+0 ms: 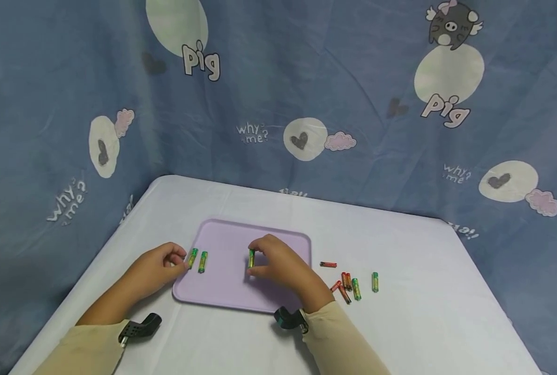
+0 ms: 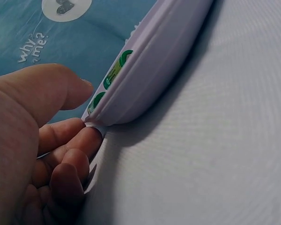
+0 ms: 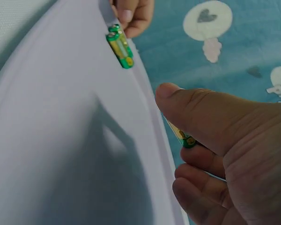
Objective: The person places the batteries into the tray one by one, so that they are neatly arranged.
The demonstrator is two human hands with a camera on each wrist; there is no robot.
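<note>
My right hand point(image 1: 278, 263) pinches a green and gold battery point(image 1: 251, 259) between thumb and fingers, above the middle of a lilac tray point(image 1: 227, 286). In the right wrist view the thumb partly hides this battery point(image 3: 181, 136). Two more green batteries, an outer one point(image 1: 192, 258) and an inner one point(image 1: 203, 262), lie side by side at the tray's left end. My left hand point(image 1: 154, 268) is at that end, its fingers loosely bent. In the left wrist view, fingertips point(image 2: 91, 138) touch the tray's rim point(image 2: 131, 89), and the thumb stands apart from them.
Right of the tray, several red batteries point(image 1: 328, 264) lie loose on the white table point(image 1: 423, 312). Two green batteries, one beside the red group point(image 1: 356, 289) and one farther right point(image 1: 375, 282), lie there too. A blue patterned curtain point(image 1: 260, 172) hangs behind the table.
</note>
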